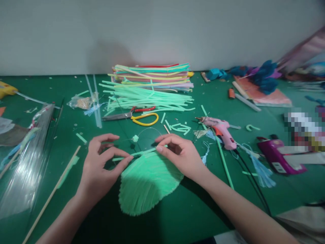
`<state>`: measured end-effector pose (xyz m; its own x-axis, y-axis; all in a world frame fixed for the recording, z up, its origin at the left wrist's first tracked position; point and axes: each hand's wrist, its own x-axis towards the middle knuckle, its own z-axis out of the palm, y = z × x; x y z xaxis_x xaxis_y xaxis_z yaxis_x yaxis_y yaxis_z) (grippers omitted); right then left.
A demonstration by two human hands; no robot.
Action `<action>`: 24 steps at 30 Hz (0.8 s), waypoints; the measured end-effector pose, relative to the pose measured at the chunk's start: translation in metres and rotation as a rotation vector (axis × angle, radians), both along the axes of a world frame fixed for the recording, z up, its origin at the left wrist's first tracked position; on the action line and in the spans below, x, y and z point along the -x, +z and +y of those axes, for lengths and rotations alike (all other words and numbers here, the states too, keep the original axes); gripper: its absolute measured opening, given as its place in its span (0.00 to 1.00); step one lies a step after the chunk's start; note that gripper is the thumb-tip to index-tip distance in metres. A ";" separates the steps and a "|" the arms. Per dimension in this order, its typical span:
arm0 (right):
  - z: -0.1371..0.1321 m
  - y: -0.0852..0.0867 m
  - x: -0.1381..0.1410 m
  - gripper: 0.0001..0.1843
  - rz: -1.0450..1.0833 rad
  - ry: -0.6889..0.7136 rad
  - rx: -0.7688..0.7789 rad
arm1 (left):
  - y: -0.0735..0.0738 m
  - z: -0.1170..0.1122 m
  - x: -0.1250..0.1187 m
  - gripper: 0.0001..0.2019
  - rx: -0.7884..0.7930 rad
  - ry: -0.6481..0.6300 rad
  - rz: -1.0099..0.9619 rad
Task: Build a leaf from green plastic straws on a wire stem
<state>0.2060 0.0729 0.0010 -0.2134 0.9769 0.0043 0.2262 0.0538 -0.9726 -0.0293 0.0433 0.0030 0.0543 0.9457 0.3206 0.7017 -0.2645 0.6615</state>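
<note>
A fan-shaped piece of mint-green pipe cleaners (149, 183) lies before me, its ribbed strips running down to a scalloped lower edge. Along its top edge runs a single green pipe cleaner (144, 153). My left hand (99, 166) pinches this pipe cleaner near its left end, between thumb and forefinger. At the fan's upper right corner, my right hand (184, 156) has thumb and fingers closed on the same pipe cleaner; its fingers partly hide that end. Just behind the fan, a small green tuft (135, 138) sits on a thin curved wire.
Scissors (144, 118) lie beyond my hands, before a heap of green pipe cleaners (152, 95). To the right are cut pieces (180, 128), a pink glue gun (223, 132) with a black cord and a purple tool (281, 157). A stick (53, 193) and clear plastic sleeves (27, 162) lie left.
</note>
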 end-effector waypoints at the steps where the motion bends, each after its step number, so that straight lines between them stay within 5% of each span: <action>1: -0.001 0.001 0.002 0.06 0.066 -0.022 0.036 | 0.002 -0.002 -0.004 0.06 0.100 0.041 -0.129; 5: -0.006 0.003 0.011 0.06 0.210 -0.148 0.024 | 0.011 -0.011 -0.029 0.15 0.429 0.188 -0.783; 8: -0.008 0.002 0.016 0.06 0.297 -0.174 0.055 | 0.016 -0.010 -0.038 0.29 0.483 0.299 -0.950; 12: -0.009 0.004 0.018 0.15 0.437 -0.146 0.214 | 0.018 -0.002 -0.027 0.44 0.651 0.372 -0.894; 16: -0.011 0.007 0.018 0.20 0.457 -0.065 0.370 | 0.021 0.002 -0.015 0.30 0.819 0.245 -0.737; 20: -0.011 0.010 0.017 0.25 0.493 -0.056 0.498 | 0.020 0.002 -0.014 0.22 0.768 0.197 -0.605; 24: -0.010 0.012 0.016 0.14 0.397 0.019 0.550 | 0.017 0.003 -0.012 0.21 0.795 0.230 -0.604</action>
<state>0.1903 0.0633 0.0133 -0.3157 0.8556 -0.4103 -0.1493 -0.4718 -0.8690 -0.0168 0.0460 0.0196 -0.1179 0.8635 -0.4903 0.1717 0.5041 0.8464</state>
